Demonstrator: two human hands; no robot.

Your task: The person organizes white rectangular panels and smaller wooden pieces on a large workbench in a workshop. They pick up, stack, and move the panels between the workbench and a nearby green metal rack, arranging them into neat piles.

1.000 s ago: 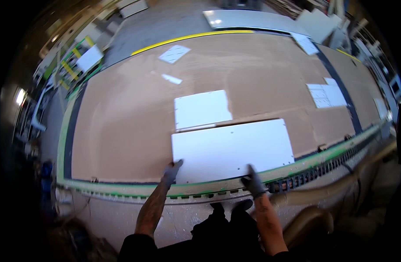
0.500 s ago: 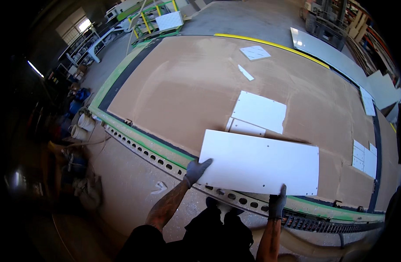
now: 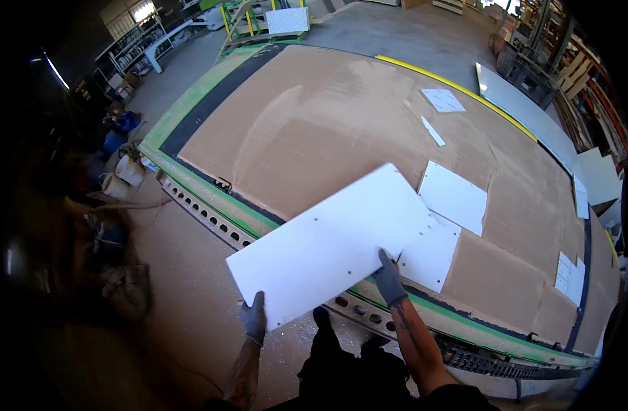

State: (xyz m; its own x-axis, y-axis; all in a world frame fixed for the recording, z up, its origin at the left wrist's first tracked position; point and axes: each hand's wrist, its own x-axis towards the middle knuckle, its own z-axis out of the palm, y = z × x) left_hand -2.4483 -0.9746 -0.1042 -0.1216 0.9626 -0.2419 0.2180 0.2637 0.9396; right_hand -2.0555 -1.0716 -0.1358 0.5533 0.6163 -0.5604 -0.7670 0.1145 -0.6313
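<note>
Workshop hall, concrete floor, seen from above through a bending lens. Main fixture: large brown worktable (image 3: 307,116) with green and black border and a perforated metal edge rail (image 3: 204,214) along its near side.

Obscured items: left third of the view is dark; a heap of sacks and rolls (image 3: 119,179) by the table corner is hard to make out. Racks and stacked boards at the right rim are cut off. Part of a smaller drilled white panel (image 3: 430,257) is covered by the held board.

Held item: long white rectangular panel (image 3: 331,243) with small drilled holes, tilted across the table's near edge, its lower-left end out over the floor.

Left hand (image 3: 253,320), grey glove: grips the panel's lower-left corner from below the near edge.
Right hand (image 3: 389,279), grey glove: clasps the near long edge toward the right end, fingers over the top face.

Other stock: square white panel (image 3: 454,196) just beyond, narrow white strip (image 3: 433,130) and further white sheets (image 3: 442,100) farther off.
</note>
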